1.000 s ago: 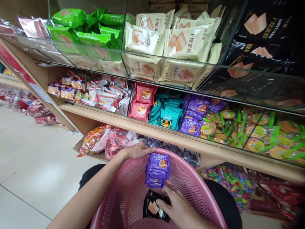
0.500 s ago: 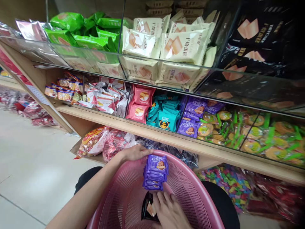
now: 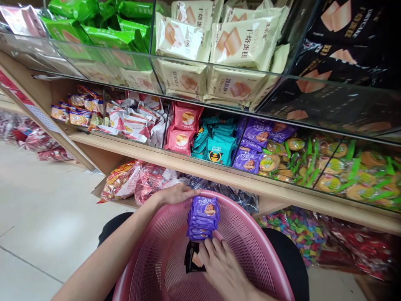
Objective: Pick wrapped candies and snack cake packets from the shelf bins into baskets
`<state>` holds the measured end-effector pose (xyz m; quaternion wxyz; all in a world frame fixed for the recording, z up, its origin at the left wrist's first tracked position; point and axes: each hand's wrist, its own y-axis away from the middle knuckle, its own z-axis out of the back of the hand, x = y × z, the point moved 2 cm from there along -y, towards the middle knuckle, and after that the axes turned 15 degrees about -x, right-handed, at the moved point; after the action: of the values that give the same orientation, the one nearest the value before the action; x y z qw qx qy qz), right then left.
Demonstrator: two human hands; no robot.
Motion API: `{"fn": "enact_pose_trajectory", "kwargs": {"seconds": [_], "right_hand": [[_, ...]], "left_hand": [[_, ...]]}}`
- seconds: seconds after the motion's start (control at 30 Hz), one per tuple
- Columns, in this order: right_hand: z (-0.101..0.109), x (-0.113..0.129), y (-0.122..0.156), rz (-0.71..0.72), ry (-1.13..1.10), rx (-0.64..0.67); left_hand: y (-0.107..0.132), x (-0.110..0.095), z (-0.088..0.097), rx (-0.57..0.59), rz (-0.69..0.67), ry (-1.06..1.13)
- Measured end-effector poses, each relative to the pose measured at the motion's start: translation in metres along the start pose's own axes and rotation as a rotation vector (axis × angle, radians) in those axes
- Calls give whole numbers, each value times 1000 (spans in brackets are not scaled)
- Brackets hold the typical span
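A pink perforated plastic basket (image 3: 250, 215) stands between my knees. My left hand (image 3: 177, 194) is closed over its far rim, thumb side toward the purple packets. Inside, a stack of purple cookie packets (image 3: 203, 215) leans against the far wall below that hand. My right hand (image 3: 221, 261) reaches into the basket, its fingers laid over a black snack packet (image 3: 190, 257) with a cake picture. The packet sits just below the purple stack. My fingertips partly cover its right side, and the thumb is hidden.
Ahead, a wooden shelf (image 3: 140, 152) has clear dividers between green packets (image 3: 109, 37), cream cake packets (image 3: 238, 42), black packets (image 3: 332, 54), pink packets (image 3: 180, 140), teal packets (image 3: 219, 146) and round wrapped biscuits (image 3: 332, 184). Bagged sweets (image 3: 122, 179) lie underneath.
My right hand and the black packet have shifted slightly up toward the purple stack. My left hand stays on the rim. The view has tilted down a little.
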<state>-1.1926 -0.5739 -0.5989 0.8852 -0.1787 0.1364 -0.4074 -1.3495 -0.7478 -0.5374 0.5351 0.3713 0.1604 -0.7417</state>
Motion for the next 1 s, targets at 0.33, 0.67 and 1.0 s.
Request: {"fn": "enact_pose_trajectory", "kwargs": {"seconds": [0.33,0.67,1.0], "right_hand": [[4,-7,0,-13,24,-9],[2,-5,-5,-92,6,-57],[0,-6,-10,-167,-20,22]], "left_hand": [[-1,-3,1,14,-29,15],[1,-3,2,4,6,13],[-1,-2,-1,0,19,21]]}}
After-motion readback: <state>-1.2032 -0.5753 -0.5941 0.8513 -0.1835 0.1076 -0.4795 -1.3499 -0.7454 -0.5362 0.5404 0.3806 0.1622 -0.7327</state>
